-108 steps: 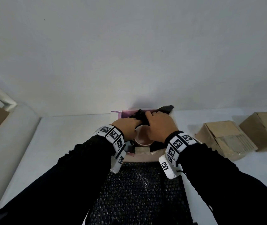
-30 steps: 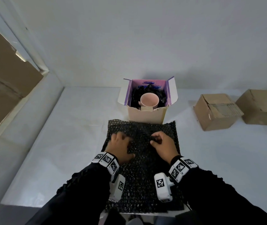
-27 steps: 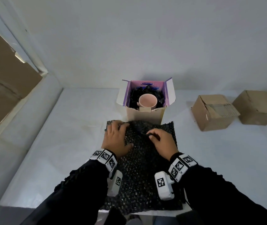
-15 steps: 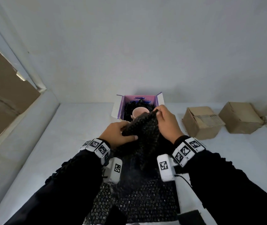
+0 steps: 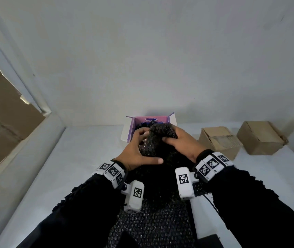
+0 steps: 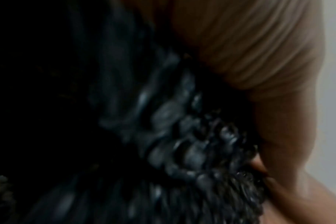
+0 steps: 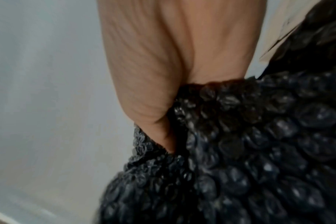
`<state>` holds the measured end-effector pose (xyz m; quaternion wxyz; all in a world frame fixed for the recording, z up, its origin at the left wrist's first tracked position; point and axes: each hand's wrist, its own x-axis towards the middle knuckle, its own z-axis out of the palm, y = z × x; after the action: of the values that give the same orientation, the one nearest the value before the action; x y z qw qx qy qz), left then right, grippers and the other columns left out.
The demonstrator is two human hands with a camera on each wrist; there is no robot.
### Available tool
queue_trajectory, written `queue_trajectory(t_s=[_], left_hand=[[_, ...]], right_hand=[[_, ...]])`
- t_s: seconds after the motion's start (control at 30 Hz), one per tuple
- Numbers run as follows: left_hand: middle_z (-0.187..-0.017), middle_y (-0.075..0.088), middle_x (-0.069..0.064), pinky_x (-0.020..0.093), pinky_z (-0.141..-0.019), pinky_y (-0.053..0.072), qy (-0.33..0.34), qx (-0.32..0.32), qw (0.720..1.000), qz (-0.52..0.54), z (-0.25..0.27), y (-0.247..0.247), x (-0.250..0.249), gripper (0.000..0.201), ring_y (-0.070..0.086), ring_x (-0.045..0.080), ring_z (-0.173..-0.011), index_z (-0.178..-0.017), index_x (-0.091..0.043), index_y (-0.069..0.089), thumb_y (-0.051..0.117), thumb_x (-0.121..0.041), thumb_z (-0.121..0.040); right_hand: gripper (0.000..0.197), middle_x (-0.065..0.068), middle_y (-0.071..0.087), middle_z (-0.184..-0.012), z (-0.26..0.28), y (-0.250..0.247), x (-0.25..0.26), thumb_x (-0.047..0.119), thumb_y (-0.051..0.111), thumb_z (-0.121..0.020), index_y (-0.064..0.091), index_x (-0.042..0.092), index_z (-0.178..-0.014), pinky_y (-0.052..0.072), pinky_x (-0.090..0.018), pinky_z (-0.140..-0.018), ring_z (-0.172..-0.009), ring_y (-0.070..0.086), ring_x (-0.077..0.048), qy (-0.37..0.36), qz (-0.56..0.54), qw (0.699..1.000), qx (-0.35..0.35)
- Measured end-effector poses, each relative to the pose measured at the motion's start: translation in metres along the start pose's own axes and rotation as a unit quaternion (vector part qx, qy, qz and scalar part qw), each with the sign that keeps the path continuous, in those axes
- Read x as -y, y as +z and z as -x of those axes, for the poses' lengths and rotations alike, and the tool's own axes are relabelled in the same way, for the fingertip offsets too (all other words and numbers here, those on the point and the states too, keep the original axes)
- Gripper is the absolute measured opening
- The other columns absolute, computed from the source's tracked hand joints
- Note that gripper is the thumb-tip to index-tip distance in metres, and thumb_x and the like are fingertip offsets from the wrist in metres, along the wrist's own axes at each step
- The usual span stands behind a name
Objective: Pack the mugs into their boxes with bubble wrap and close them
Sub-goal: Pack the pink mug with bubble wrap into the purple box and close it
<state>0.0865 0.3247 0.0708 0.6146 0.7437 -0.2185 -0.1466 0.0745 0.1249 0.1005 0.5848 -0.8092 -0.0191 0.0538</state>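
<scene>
A white box with a purple inside [image 5: 130,130] stands open at the back of the table. Both hands hold a bunched sheet of black bubble wrap [image 5: 157,140] up over its opening. My left hand [image 5: 139,149] grips the wrap from the left, thumb stretched underneath. My right hand [image 5: 180,142] clutches its top right part. The wrist views show the dark bubble wrap [image 6: 192,151] pressed against my palm and the bubble wrap [image 7: 249,144] bunched under my fingers. The mug in the box is hidden behind the wrap.
More black bubble wrap [image 5: 151,228] lies flat on the white table [image 5: 81,158] below my arms. Two closed brown cardboard boxes [image 5: 217,140] [image 5: 260,136] sit at the right. A white wall runs close behind; large cardboard sheets [image 5: 3,108] lean at the left.
Both hands took a sheet of bubble wrap off the table, lifted it, bunched it and carried it forward to the open box. The mug is now covered from view.
</scene>
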Motion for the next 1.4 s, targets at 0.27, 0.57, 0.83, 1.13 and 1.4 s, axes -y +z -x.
queue_trajectory(t_s=[0.27,0.57,0.83,1.13,1.4], left_hand=[[-0.087,0.063,-0.017,0.040,-0.093,0.044,-0.023,0.042,0.924,-0.379,-0.002,-0.006,0.018,0.037,0.062,0.009,-0.092,-0.085,-0.047,0.058,0.066,-0.072,-0.059],[-0.093,0.059,-0.006,0.033,-0.072,0.048,0.110,-0.006,0.902,-0.419,-0.013,-0.045,0.018,0.024,0.059,0.017,-0.081,-0.094,-0.021,0.059,0.063,-0.024,-0.071],[-0.084,0.061,-0.005,0.036,-0.081,0.033,0.102,-0.074,0.801,-0.585,-0.020,-0.054,0.004,0.041,0.057,0.020,-0.086,-0.118,-0.028,0.036,0.048,-0.041,-0.082],[-0.097,0.057,0.002,0.037,-0.071,0.035,0.191,-0.194,0.780,-0.564,-0.043,-0.086,-0.012,0.037,0.049,0.026,-0.088,-0.114,-0.014,0.054,0.035,-0.036,-0.092],[-0.098,0.055,0.004,0.040,-0.068,0.038,0.192,-0.269,0.754,-0.567,-0.071,-0.095,-0.002,0.027,0.048,0.029,-0.086,-0.114,-0.017,0.053,0.054,-0.023,-0.087]], right_hand=[[0.025,0.001,0.070,-0.100,0.005,-0.009,0.018,0.010,0.054,-0.093,0.065,0.029,-0.107,0.048,-0.028,-0.088,-0.100,0.063,-0.020,0.041,-0.083,0.996,0.016],[0.013,0.000,0.055,-0.078,-0.014,-0.016,-0.006,0.020,0.064,-0.082,0.053,0.018,-0.075,0.039,-0.030,-0.065,-0.089,0.062,-0.030,-0.035,0.475,0.876,0.075],[0.050,-0.004,0.058,-0.100,-0.025,-0.024,0.014,0.012,0.048,-0.090,0.037,0.020,-0.139,0.027,-0.039,-0.100,-0.107,0.053,-0.029,-0.090,0.485,0.870,-0.009],[0.046,-0.008,0.053,-0.115,-0.061,-0.053,0.030,0.032,0.069,-0.080,0.058,0.009,-0.119,0.035,-0.041,-0.098,-0.109,0.051,-0.029,-0.190,0.510,0.835,-0.079],[0.040,0.001,0.052,-0.094,-0.098,-0.039,0.034,0.019,0.060,-0.077,0.043,0.019,-0.113,0.023,-0.040,-0.088,-0.092,0.050,-0.025,-0.256,0.507,0.802,-0.186]])
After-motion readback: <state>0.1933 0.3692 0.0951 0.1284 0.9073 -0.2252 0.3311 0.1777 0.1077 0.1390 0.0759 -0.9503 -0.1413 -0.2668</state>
